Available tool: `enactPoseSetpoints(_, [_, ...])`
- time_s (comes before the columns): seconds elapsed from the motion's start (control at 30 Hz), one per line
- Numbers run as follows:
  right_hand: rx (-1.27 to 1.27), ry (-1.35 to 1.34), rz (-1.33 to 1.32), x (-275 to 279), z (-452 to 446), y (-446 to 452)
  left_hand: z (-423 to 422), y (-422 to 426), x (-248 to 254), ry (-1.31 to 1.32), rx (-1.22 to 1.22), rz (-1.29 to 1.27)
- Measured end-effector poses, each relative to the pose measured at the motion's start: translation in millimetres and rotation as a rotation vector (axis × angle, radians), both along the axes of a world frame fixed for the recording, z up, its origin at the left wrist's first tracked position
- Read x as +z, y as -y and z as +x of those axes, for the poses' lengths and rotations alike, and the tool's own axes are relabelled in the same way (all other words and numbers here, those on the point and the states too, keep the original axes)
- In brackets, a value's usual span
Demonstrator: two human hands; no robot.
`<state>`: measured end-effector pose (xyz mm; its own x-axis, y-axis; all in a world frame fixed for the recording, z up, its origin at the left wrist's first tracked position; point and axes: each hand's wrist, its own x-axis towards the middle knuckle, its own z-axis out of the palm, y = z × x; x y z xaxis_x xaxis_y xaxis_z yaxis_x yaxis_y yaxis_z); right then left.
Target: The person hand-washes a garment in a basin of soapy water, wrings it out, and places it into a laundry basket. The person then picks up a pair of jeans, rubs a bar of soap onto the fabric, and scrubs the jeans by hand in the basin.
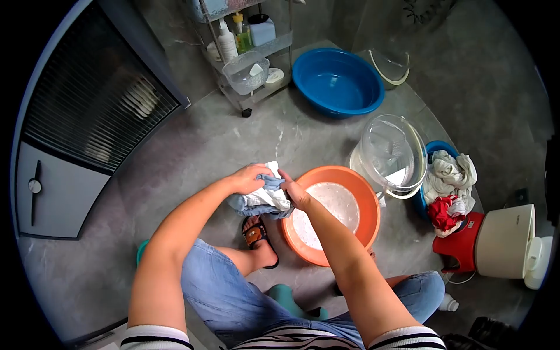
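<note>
A bunched blue and white piece of clothing [274, 201] is held in the air over the floor, just left of an orange basin [371, 232]. My left hand [248, 179] is closed on its left upper part. From the right, my right hand [295, 192] grips it near the basin's rim, thumb pointing up. Folds hide most fingertips, and the garment's exact kind does not show. Inside the basin is foamy whitish water [338, 204]. Below the cloth is my sandalled foot [255, 235].
Behind the orange basin are a clear bucket [421, 153] and a blue basin [326, 105]. A blue tub of laundry [452, 175] stands right, beside a red and cream appliance [501, 239]. A wheeled shelf [279, 44] with bottles is at the back; a cabinet [64, 198] stands left.
</note>
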<state>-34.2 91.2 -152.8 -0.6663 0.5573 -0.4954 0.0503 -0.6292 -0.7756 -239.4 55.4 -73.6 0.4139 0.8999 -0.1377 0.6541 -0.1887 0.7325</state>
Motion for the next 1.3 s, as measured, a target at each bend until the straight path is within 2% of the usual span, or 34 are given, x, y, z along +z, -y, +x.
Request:
enactPoseSetpoints(0.07, [-0.063, -0.094, -0.167, 1.8, -0.4, 4.2, 3.2, 3.1, 12.4, -0.035, 0.041, -0.014])
enactPoseSetpoints(0.2, [0.134, 0.024, -0.045, 13.3, 21.4, 8.9, -6.6, 11.3, 6.7, -0.149, 0.072, -0.069])
enactPoseSetpoints(0.23, [0.114, 0.012, 0.025, 11.3, 24.8, 15.0, -10.1, 14.4, 3.7, -0.177, 0.082, -0.007])
enactPoseSetpoints(0.27, [0.183, -0.025, 0.173, -10.3, 27.0, 17.2, -13.6, 15.1, 0.4, -0.179, 0.147, -0.105])
enactPoseSetpoints(0.33, [0.391, 0.201, 0.347, 46.0, 40.9, 31.8, -11.6, 17.7, 26.1, -0.186, 0.272, -0.299])
enactPoseSetpoints(0.4, [0.268, 0.237, 0.805, 0.4, 36.5, 39.1, -6.8, 16.2, 52.8, -0.022, 0.3, -0.397])
enactPoseSetpoints(0.47, [0.109, 0.201, 1.076, -10.4, 31.3, 40.7, -0.8, 13.0, 71.6, 0.223, 0.329, -0.487])
enactPoseSetpoints(0.53, [-0.069, 0.09, 1.15, 3.3, 25.7, 38.6, 11.4, 13.0, 90.6, 0.463, 0.462, -0.498])
enactPoseSetpoints(0.57, [-0.151, -0.145, 0.938, 51.5, 26.3, 41.7, 18.2, 12.7, 97.4, 0.571, 0.548, -0.475])
enactPoseSetpoints(0.6, [-0.165, -0.231, 0.392, 72.4, 32.0, 44.0, 22.2, 11.7, 104.3, 0.68, 0.629, -0.448])
enactPoseSetpoints(0.63, [-0.22, -0.263, 0.323, 98.4, 42.3, 41.2, 21.6, 8.4, 112.3, 0.793, 0.443, -0.451])
enactPoseSetpoints(0.73, [-0.371, -0.365, 0.118, 154.4, 78.9, 30.7, 68.9, 19.0, 139.7, 1.019, 0.663, -0.405])
enactPoseSetpoints(0.77, [-0.437, -0.343, 0.085, 169.4, 91.4, 31.0, 69.6, 14.3, 121.9, 1.048, 0.61, -0.315])
enactPoseSetpoints(0.8, [-0.502, -0.321, 0.051, 186.3, 102.5, 32.6, 81.6, 19.3, 130.9, 0.988, 0.738, -0.328])
enactPoseSetpoints(0.87, [-0.627, -0.255, 0.038, 213.9, 121.5, 33.4, 114.9, 32.8, 136.8, 0.836, 0.684, -0.001])
enactPoseSetpoints(0.9, [-0.601, -0.194, 0.106, 215.7, 135.3, 30.8, 128.8, 39.3, 131.6, 0.821, 0.515, 0.122])
enactPoseSetpoints(0.93, [-0.574, -0.131, 0.171, 222.1, 147.0, 31.4, 145.8, 44.7, 129.5, 0.7, 0.293, 0.298])
enactPoseSetpoints(1.0, [-0.411, -0.134, 0.211, 228.6, 170.9, 33.8, 173.4, 61.1, 126.7, 0.404, 0.237, 0.269])
enactPoseSetpoints(1.07, [-0.301, -0.214, 0.137, 243.7, 198.4, 44.4, 185.7, 49.2, 95.0, 0.624, 0.345, 0.109])
enactPoseSetpoints(1.1, [-0.201, -0.227, 0.144, 239.8, 215.0, 41.1, 191.4, 55.4, 118.3, 0.828, 0.389, -0.166])
enactPoseSetpoints(1.13, [-0.131, -0.253, 0.127, 235.0, 230.3, 37.9, 184.0, 50.0, 106.5, 0.808, 0.411, -0.251])
enactPoseSetpoints(1.2, [-0.192, -0.235, 0.099, 224.6, 259.4, 35.1, 175.5, 48.9, 93.2, 0.961, 0.5, -0.422])
enactPoseSetpoints(1.23, [-0.188, -0.229, 0.224, 237.7, 263.5, 40.2, 173.5, 51.9, 101.7, 1.12, 0.495, -0.516])
enactPoseSetpoints(1.27, [-0.219, -0.164, 0.279, 214.4, 282.7, 28.9, 171.2, 55.0, 111.1, 1.278, 0.49, -0.609])
enactPoseSetpoints(1.3, [-0.266, -0.121, 0.286, 222.9, 285.6, 35.0, 171.1, 58.7, 124.1, 1.249, 0.435, -0.585])
